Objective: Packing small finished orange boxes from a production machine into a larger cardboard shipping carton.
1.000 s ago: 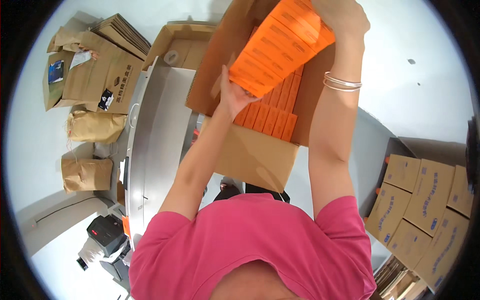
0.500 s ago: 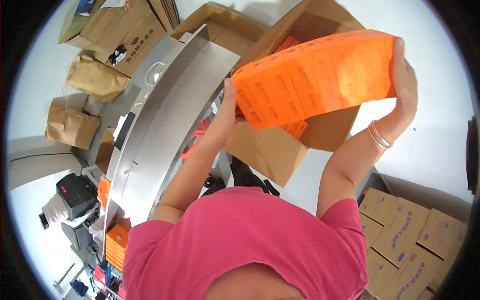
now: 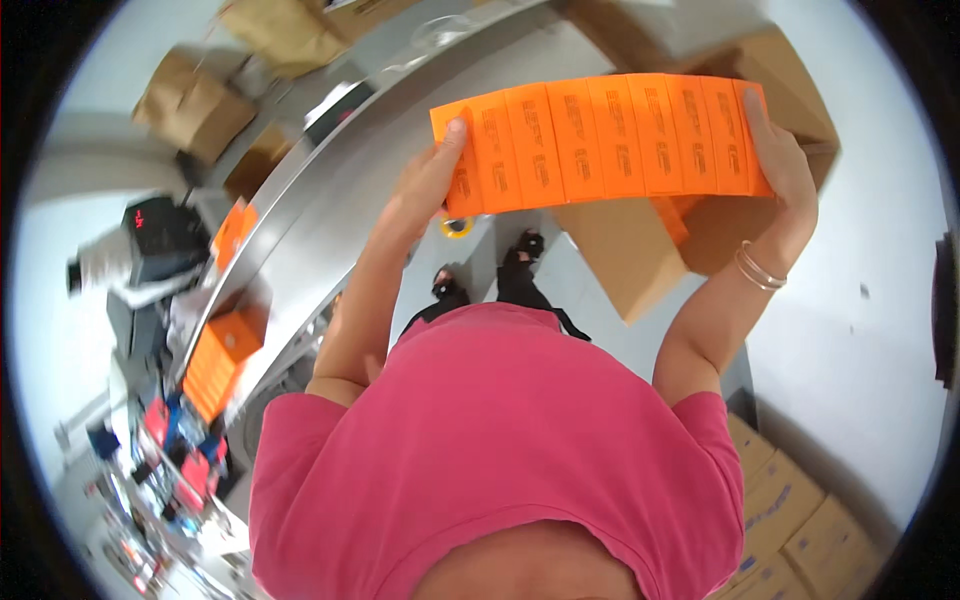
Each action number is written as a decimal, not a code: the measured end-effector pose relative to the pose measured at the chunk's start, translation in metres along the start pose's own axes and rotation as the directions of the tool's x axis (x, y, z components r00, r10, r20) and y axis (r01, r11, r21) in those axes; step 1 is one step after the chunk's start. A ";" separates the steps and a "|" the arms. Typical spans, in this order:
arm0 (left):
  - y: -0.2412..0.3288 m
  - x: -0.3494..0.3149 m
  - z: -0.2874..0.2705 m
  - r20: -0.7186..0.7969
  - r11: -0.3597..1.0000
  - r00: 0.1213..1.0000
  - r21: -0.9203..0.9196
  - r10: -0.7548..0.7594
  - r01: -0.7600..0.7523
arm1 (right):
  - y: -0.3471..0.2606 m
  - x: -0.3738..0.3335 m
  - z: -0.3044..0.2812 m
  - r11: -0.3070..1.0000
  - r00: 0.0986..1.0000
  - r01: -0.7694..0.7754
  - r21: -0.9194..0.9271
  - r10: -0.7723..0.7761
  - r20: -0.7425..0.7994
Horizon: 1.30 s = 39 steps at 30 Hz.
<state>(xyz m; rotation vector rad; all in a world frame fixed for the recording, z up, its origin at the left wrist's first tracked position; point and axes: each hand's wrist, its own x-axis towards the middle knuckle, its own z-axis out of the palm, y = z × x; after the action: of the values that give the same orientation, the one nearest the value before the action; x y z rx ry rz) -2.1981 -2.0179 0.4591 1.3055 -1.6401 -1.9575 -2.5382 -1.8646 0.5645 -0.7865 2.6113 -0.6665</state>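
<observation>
The row of orange boxes (image 3: 602, 140) now reaches farther left past the carton (image 3: 625, 260), toward the table (image 3: 400, 130), pressed at its ends between the left grip (image 3: 425, 185) and right grip (image 3: 788, 165), so it looks fully lifted out

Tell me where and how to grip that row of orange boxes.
The row of orange boxes is probably best gripped by its two end faces, one palm from each side, squeezing inward: visible seams suggest separate boxes. The left hand and right hand are at those ends.
</observation>
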 end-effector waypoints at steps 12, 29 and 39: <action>-0.115 -0.105 -0.195 -0.761 0.960 0.644 0.120 -0.075 0.255 | -0.194 -0.023 0.256 0.825 0.706 0.559 0.075 -0.522 0.478; -0.213 -0.112 -0.282 -0.817 0.939 0.574 0.150 -0.058 0.308 | -0.196 -0.064 0.403 0.781 0.490 0.577 0.239 -0.565 0.663; -0.180 -0.148 -0.193 -0.986 0.993 0.162 0.062 0.046 0.096 | -0.157 -0.043 0.430 0.727 0.649 0.664 0.174 -0.676 0.348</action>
<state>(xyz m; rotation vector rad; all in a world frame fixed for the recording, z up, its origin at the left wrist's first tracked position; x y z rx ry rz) -1.9092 -1.9813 0.3756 1.9851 -0.9273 -0.4816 -2.2498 -2.1001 0.2950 -1.7232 1.8900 -0.6347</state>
